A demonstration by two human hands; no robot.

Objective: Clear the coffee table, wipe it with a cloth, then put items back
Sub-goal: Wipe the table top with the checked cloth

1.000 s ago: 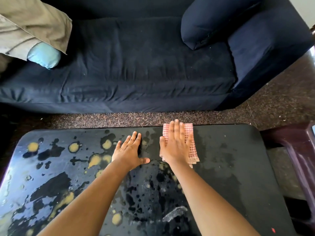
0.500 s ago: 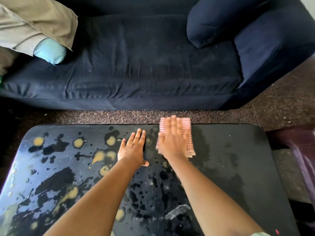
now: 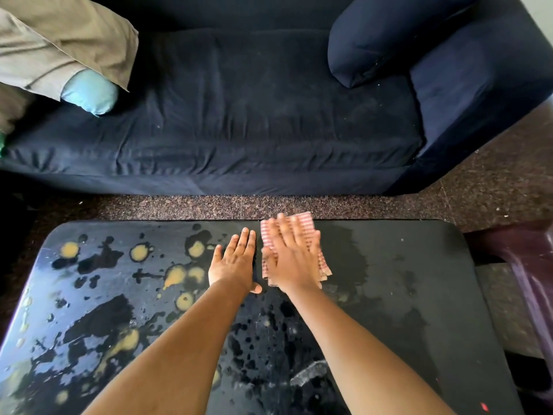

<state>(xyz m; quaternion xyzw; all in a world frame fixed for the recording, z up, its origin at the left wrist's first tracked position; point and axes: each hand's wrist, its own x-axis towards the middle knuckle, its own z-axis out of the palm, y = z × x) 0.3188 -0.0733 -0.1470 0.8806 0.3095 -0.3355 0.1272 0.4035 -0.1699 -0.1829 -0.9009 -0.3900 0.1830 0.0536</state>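
Cloth [image 3: 305, 220]: pink-checked, folded into a strip, lying on the dark surface [image 3: 419, 280] at the edge that faces the sofa [image 3: 254, 115]; its far corner reaches that edge, possibly just over it. The cloth's long axis runs toward the sofa, in line with your forearm. Your right hand [image 3: 291, 259] lies flat on top of it, fingers [image 3: 284, 232] straight and slightly spread, pressing and not gripping; the hand is motion-blurred, so a stroke is likely under way. Just beside the cloth sits your left hand [image 3: 235, 262], palm down on the bare surface, its fingers [image 3: 245, 238] straight and close together with the thumb out, holding nothing. Beyond that hand, further from the cloth, are the yellow blotches [image 3: 176, 274] and dark spatter. On the cloth's other side the surface looks matte and streaked, probably already wiped. Judgement: wiping is partway done and the remaining work lies past your left hand. That hand stands between the cloth and the stains, so it has to shift before the strip can sweep broadside across them. The right hand is the one on the cloth and should carry the pass. No items are on the surface.
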